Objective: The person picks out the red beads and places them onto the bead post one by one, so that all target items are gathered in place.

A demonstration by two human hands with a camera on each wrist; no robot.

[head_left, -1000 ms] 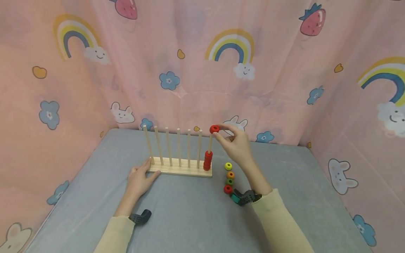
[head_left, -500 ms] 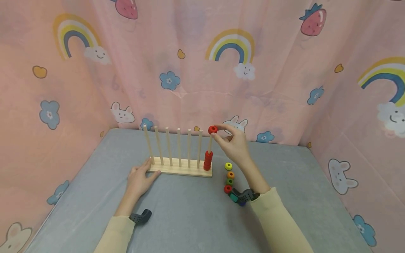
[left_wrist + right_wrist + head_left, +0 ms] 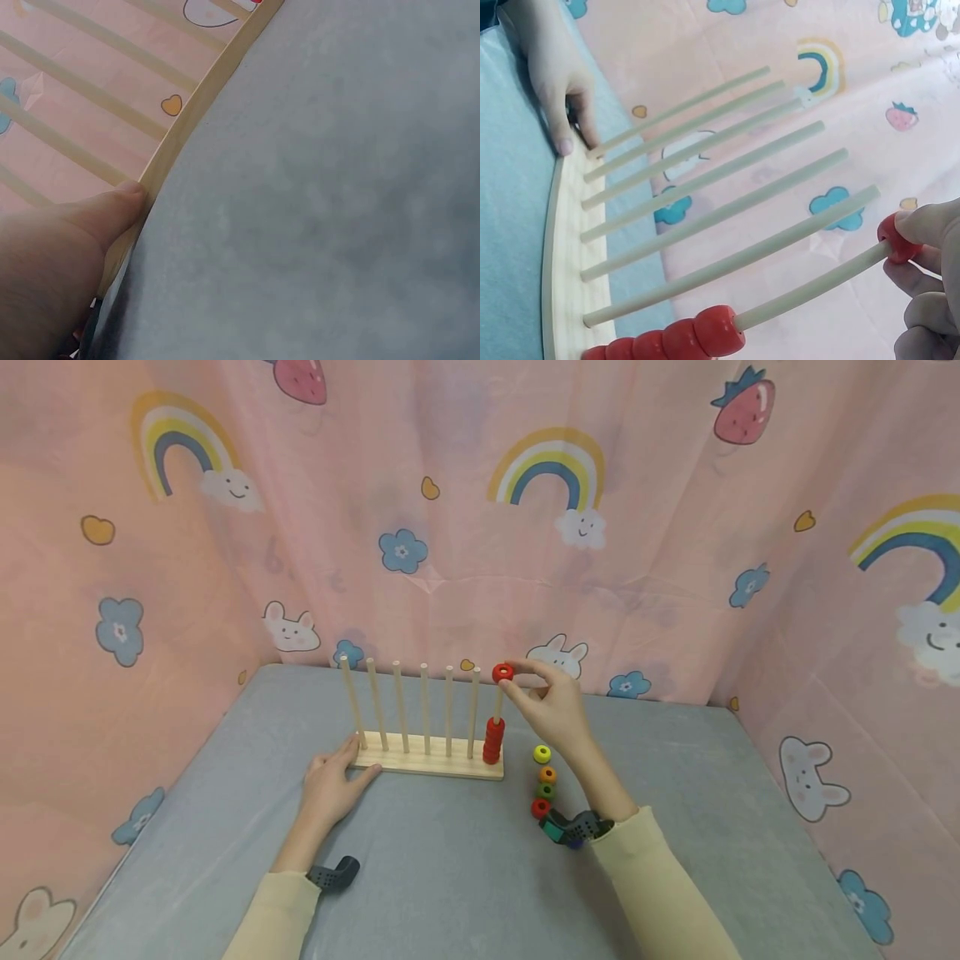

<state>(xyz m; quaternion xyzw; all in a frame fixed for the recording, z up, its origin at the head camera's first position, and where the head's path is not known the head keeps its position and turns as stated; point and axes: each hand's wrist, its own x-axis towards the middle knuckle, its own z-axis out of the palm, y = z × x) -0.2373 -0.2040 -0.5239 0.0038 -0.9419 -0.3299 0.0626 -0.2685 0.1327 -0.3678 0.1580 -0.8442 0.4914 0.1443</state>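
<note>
A wooden peg stand with a row of several upright pegs stands on the table. My left hand grips the left end of its base, thumb along the front edge. Several red beads are stacked at the bottom of the rightmost peg. Between thumb and fingertips, my right hand pinches another red bead at the top of that same peg. In the right wrist view the peg's tip meets the bead's hole. The left wrist view shows my left thumb on the base edge.
Right of the stand, a yellow bead, an orange bead, a green bead and a red bead lie in a line on the grey table. A blue bead is partly hidden by the right wrist strap. A pink curtain surrounds the table.
My right hand has shifted slightly left and down, bringing the red bead from beside the rightmost peg's top onto its tip. The left hand has kept its place on the stand.
</note>
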